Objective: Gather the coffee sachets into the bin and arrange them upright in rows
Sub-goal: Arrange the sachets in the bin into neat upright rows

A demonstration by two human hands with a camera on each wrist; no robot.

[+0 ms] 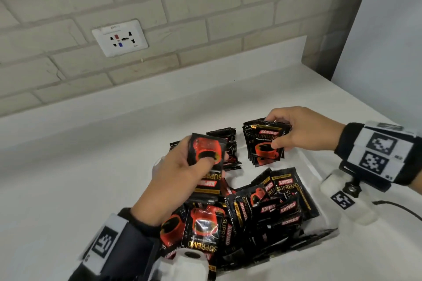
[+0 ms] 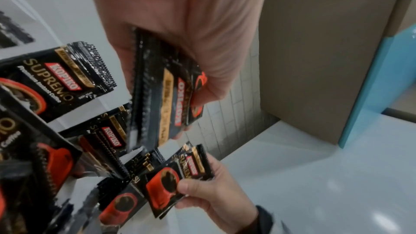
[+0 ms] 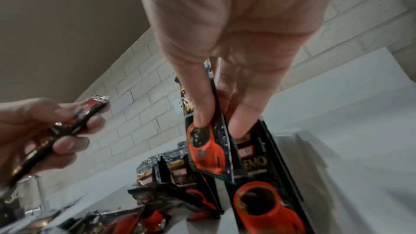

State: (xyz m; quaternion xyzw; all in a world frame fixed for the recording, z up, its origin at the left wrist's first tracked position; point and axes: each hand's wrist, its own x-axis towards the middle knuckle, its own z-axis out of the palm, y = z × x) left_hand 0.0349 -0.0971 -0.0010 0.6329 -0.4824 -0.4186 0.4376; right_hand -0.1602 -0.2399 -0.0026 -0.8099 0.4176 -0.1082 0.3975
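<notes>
**Two hands, two bundles, one half-sorted bin**

At the far end of the bin, toward twelve o'clock from the person, the right hand is gripping a small upright bundle of sachets, thumb on the printed face and fingers curled over the top edge. The right wrist view is showing one fingertip sliding between the packets, apparently separating or squaring them. At about ten o'clock from that bundle, the left hand is clasping a few sachets of its own, thumb pressing on the red cup print, the packs tilted and upside down.

Between the two hands, a short row of standing sachets is leaning against the far wall. Toward six o'clock, nearer the person, a loose heap of coffee sachets is lying jumbled in the white bin — some flat, some on edge, facing every way. The bin itself is sitting on a white counter, with a brick wall and a socket plate beyond.

By my reading the sorting is well short of done. The packets look slick and thin, so the risks are plain: the right hand's bundle could fan out and topple once released, since nothing is bracing it on the near side, and the left hand's inverted packs could go into the row the wrong way up. A careless nudge could also be knocking the standing row flat — or tipping loose sachets out over the bin's low wall.
</notes>
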